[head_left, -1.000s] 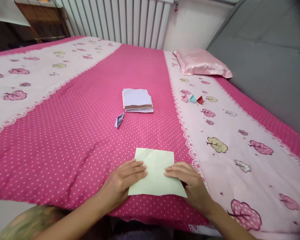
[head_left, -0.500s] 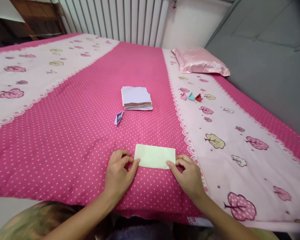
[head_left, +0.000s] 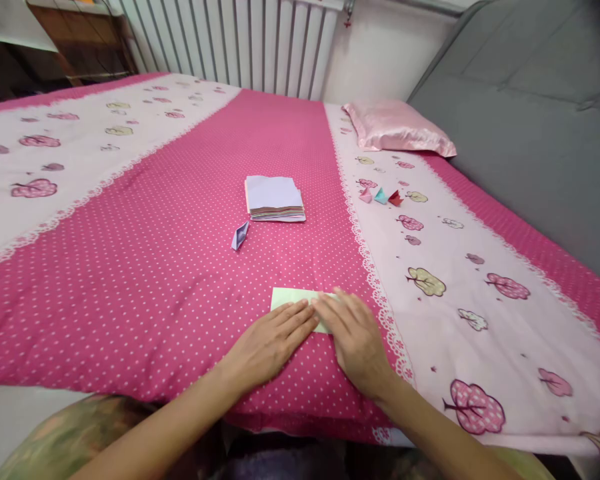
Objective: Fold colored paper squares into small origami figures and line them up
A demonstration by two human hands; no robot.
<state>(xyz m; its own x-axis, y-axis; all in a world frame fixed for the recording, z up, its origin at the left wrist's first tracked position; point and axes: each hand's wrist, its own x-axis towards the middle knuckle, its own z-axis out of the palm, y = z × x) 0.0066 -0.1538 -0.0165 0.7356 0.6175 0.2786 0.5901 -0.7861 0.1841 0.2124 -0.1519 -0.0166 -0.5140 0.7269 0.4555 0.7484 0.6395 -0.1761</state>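
A pale green sheet of folded paper (head_left: 294, 295) lies flat on the pink dotted bedspread, close to the bed's front edge. My left hand (head_left: 275, 337) rests flat across its lower left part, fingers stretched out. From the other side my right hand (head_left: 353, 333) lies over the right part of the paper, its fingers extended and slightly blurred. The fingertips of both hands come together near the paper's middle, covering much of it. Beyond the hands lies a small purple folded paper boat (head_left: 240, 236), beside a stack of coloured paper (head_left: 275, 193).
Three small folded paper pieces, pink (head_left: 365, 195), light blue (head_left: 381, 196) and red (head_left: 395, 198), sit in a row on the right. Farther back are a pink pillow (head_left: 397, 127) and a grey headboard (head_left: 525, 113). A white radiator (head_left: 230, 47) stands behind the bed.
Both hands have moved inward from the paper's two ends, where they pinched it, and now lie flat on top of it. The view has shifted slightly.
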